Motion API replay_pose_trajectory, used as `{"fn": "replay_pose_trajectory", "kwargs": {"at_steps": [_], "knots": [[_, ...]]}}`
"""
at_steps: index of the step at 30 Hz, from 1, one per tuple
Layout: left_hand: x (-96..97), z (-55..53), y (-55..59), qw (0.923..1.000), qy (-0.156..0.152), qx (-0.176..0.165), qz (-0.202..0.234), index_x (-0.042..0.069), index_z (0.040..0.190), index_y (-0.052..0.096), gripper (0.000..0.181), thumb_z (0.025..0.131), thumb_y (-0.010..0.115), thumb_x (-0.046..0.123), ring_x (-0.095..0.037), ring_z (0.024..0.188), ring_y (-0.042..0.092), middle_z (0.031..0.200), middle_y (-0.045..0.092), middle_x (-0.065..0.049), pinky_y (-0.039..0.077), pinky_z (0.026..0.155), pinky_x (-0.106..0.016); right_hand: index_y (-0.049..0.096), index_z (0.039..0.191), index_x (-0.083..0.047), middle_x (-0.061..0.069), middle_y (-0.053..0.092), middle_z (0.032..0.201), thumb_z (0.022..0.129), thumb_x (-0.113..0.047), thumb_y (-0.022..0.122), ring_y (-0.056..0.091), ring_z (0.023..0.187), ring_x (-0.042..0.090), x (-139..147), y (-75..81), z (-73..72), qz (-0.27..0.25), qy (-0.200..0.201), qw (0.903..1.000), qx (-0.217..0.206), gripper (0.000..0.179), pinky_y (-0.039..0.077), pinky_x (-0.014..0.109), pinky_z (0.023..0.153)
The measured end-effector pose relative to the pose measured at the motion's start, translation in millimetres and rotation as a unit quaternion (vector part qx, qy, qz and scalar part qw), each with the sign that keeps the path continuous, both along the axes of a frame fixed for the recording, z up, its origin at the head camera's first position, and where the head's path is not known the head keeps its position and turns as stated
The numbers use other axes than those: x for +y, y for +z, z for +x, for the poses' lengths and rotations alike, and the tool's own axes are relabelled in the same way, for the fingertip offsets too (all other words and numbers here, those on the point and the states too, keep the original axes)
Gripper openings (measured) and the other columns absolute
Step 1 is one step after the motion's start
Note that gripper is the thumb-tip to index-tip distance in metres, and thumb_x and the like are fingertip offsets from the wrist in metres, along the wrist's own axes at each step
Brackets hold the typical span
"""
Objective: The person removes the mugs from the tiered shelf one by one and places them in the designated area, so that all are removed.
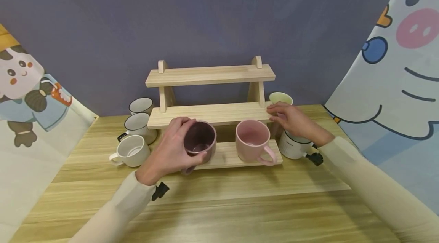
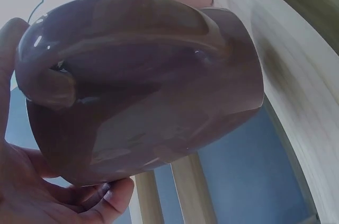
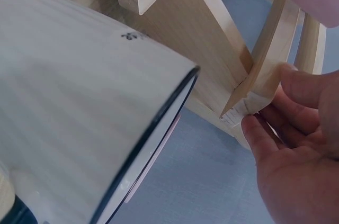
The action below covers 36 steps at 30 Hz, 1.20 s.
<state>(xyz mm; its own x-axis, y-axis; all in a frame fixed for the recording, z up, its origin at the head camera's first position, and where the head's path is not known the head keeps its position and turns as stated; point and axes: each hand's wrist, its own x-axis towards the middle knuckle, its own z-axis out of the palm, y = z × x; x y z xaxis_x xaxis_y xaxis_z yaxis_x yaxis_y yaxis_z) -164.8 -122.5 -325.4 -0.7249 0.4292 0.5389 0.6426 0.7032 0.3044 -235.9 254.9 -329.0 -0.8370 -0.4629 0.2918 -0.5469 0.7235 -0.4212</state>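
My left hand [image 1: 173, 146] grips a dark purple-brown mug [image 2: 159, 113] around its body, thumb on the near side and fingers at the far side. In the head view the mug stands upright over the left part of the lowest tier of a wooden shelf [image 1: 209, 114], its handle towards me. My right hand [image 1: 292, 119] holds the right end of the middle board, which the right wrist view shows between thumb [image 3: 302, 86] and fingers. To the right on the lowest tier stands a pink mug [image 1: 247, 148], handle pointing front right.
Left of the shelf, a cream mug [image 1: 132, 153] and two dark-rimmed white mugs stand in a row on the wooden table [image 1: 240, 216]. Beside its right end are a white mug [image 1: 293, 148] with a dark rim and a pale green-lined cup [image 1: 281, 99]. A grey-blue backdrop rises behind.
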Motion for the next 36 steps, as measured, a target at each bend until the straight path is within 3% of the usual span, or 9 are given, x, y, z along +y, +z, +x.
{"fn": "replay_pose_trajectory", "kwargs": {"at_steps": [10, 16, 28, 32, 36], "knots": [[-18.8, 5.0, -2.5, 0.9999, 0.01, 0.012, 0.004, 0.001, 0.124, 0.057, 0.085, 0.056, 0.079, 0.047, -0.026, 0.109, 0.047, 0.119, 0.049, -0.013, 0.044, 0.087, -0.045, 0.059, 0.121, 0.006, 0.021, 0.052, 0.129, 0.093, -0.007, 0.059, 0.047, 0.12, 0.037, -0.9, -0.8, -0.1, -0.002, 0.004, 1.0, -0.004, 0.031, 0.044, 0.048, 0.093], [-35.7, 10.5, 2.9, 0.9996, -0.002, 0.026, 0.004, 0.001, 0.121, 0.058, 0.081, 0.054, 0.08, 0.042, -0.024, 0.106, 0.049, 0.117, 0.05, -0.011, 0.045, 0.083, -0.044, 0.059, 0.12, 0.006, 0.02, 0.053, 0.128, 0.093, -0.006, 0.06, 0.047, 0.119, 0.037, -1.6, 0.0, -0.1, -0.005, 0.008, 0.9999, 0.006, 0.031, 0.043, 0.049, 0.093], [-78.9, 29.9, 5.1, 0.9997, 0.007, 0.02, -0.013, 0.0, 0.122, 0.057, 0.081, 0.054, 0.082, 0.036, -0.024, 0.104, 0.049, 0.119, 0.05, -0.011, 0.045, 0.078, -0.045, 0.058, 0.122, 0.007, 0.021, 0.053, 0.128, 0.092, -0.005, 0.06, 0.051, 0.116, 0.037, -3.1, -0.2, 0.2, -0.016, 0.006, 0.9999, -0.003, 0.032, 0.044, 0.049, 0.092], [-98.9, 37.4, 2.9, 0.9996, 0.012, 0.02, -0.018, 0.001, 0.12, 0.058, 0.079, 0.052, 0.085, 0.032, -0.022, 0.105, 0.049, 0.119, 0.05, -0.008, 0.043, 0.079, -0.041, 0.058, 0.122, 0.008, 0.021, 0.053, 0.129, 0.092, -0.003, 0.06, 0.051, 0.115, 0.037, -2.4, -0.7, 0.3, -0.019, 0.005, 0.9998, -0.005, 0.032, 0.044, 0.048, 0.092], [-115.0, 44.0, -0.5, 0.9992, 0.02, 0.023, -0.028, 0.001, 0.118, 0.059, 0.081, 0.049, 0.088, 0.03, -0.021, 0.108, 0.048, 0.121, 0.05, -0.008, 0.038, 0.084, -0.029, 0.058, 0.121, 0.008, 0.022, 0.053, 0.128, 0.091, -0.002, 0.06, 0.05, 0.116, 0.037, -1.8, -1.3, 0.3, -0.024, 0.007, 0.9997, 0.002, 0.032, 0.044, 0.048, 0.092]]}}
